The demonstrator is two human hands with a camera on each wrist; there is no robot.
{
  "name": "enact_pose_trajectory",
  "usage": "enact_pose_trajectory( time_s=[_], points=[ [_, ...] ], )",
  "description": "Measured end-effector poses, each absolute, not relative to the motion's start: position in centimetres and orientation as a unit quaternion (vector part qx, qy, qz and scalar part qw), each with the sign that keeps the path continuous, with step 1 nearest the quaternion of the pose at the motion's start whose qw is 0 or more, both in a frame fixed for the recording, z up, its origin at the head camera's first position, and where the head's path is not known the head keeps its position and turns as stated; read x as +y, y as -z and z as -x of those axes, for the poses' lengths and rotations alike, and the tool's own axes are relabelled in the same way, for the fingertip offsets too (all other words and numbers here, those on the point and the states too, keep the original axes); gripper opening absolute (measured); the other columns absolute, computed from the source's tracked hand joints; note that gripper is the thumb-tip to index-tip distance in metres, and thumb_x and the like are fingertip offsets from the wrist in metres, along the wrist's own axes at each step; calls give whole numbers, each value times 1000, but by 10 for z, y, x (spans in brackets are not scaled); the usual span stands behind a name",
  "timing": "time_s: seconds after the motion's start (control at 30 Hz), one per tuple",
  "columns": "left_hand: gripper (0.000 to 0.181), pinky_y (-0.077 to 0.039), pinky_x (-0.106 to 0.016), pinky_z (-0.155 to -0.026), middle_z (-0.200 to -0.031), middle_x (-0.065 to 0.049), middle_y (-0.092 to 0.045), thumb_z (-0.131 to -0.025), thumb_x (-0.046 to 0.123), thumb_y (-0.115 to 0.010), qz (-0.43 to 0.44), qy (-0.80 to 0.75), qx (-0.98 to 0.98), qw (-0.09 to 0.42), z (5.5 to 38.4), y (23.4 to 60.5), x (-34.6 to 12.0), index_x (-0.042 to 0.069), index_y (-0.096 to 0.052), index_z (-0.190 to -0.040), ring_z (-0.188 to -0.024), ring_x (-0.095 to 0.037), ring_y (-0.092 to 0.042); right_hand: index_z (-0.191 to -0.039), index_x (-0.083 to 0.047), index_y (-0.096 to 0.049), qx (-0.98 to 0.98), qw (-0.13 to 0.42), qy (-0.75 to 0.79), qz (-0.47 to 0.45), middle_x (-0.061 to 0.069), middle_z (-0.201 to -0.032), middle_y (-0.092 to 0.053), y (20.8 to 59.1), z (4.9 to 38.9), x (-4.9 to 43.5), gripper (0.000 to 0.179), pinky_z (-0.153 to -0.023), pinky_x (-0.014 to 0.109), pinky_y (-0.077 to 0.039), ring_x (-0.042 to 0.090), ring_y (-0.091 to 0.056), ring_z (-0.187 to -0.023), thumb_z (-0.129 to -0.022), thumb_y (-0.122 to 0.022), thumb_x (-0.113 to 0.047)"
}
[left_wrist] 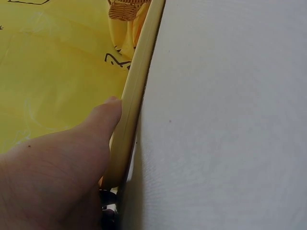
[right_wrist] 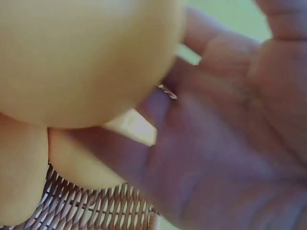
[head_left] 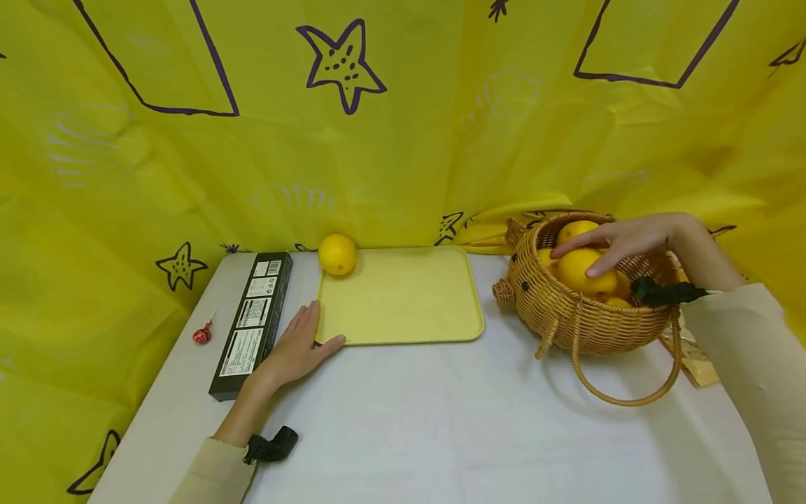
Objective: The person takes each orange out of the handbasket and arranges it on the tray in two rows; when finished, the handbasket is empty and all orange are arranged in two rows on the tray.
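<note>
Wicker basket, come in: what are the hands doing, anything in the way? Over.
Left hand on yellow tray, near left corner. Right hand over yellow fruit in wicker basket, grip unclear. Other fruit crowds it; handle hangs outside.

Seen from the head, the white table (head_left: 403, 434) offers a wide passage at lower centre, and the middle of the tray (head_left: 415, 294) lies open from above. A yellow fruit (head_left: 337, 254) obstructs its upper-left corner; the left hand (head_left: 296, 350) and black box (head_left: 245, 329) crowd its left side. At right, the basket's (head_left: 598, 334) drooping handle (head_left: 630, 403) and the right hand (head_left: 630, 241) over its mouth obstruct entry.
</note>
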State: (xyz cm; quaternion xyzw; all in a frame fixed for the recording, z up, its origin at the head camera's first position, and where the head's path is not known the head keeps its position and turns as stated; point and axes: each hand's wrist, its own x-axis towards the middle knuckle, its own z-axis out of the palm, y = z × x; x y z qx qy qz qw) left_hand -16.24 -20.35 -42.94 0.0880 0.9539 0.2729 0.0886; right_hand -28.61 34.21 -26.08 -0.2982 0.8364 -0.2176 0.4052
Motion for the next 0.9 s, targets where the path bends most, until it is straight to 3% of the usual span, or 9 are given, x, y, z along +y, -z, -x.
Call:
enact_pose_trajectory(
  time_s=[0.13, 0.33, 0.47, 0.57, 0.8, 0.9],
  points=[
    [98, -8, -57, -122, -163, -21, -1, -94, 60, -47, -89, -275, 953, 88, 164, 428, -203, -3, -1, -154, -151, -40, 0, -151, -10, -33, 837, 414, 210, 288, 25, -154, -26, 257, 288, 334, 63, -92, 26, -50, 2, -46, -120, -95, -59, -19],
    [98, -8, -56, -122, -163, -21, 1, -95, 60, -46, -89, -271, 954, 90, 166, 426, -203, -3, 0, -154, -151, -40, 1, -150, -11, -35, 844, 408, 197, 286, 24, -152, -29, 255, 291, 334, 61, -93, 32, -49, 26, -42, -127, -95, -60, -20],
    [98, -8, -56, -122, -163, -21, 1, -95, 60, -46, -90, -270, 955, 89, 166, 427, -203, -3, 0, -154, -151, -40, 1, -149, -11, -36, 848, 403, 192, 286, 25, -152, -28, 255, 290, 334, 59, -95, 38, -47, 35, -37, -131, -95, -59, -22],
    [98, -7, -56, -123, -163, -21, 2, -95, 61, -45, -90, -269, 954, 94, 166, 427, -202, -3, 1, -154, -151, -40, 2, -149, -10, -37, 847, 408, 200, 276, 26, -153, -26, 256, 290, 334, 58, -94, 35, -48, 32, -38, -130, -96, -58, -22],
    [98, -8, -56, -122, -163, -22, 0, -95, 58, -47, -89, -273, 953, 93, 162, 427, -202, -4, -1, -154, -151, -41, 1, -150, -5, -33, 819, 452, 252, 250, 28, -156, -18, 260, 290, 333, 56, -94, 26, -51, 6, -53, -118, -99, -54, -18],
    [98, -8, -57, -122, -163, -22, 0, -95, 58, -48, -88, -273, 953, 93, 161, 427, -202, -4, -1, -154, -151, -41, 0, -149, -5, -36, 816, 453, 254, 254, 27, -153, -23, 261, 290, 333, 53, -94, 27, -51, 7, -53, -115, -99, -53, -17]
  ],
)
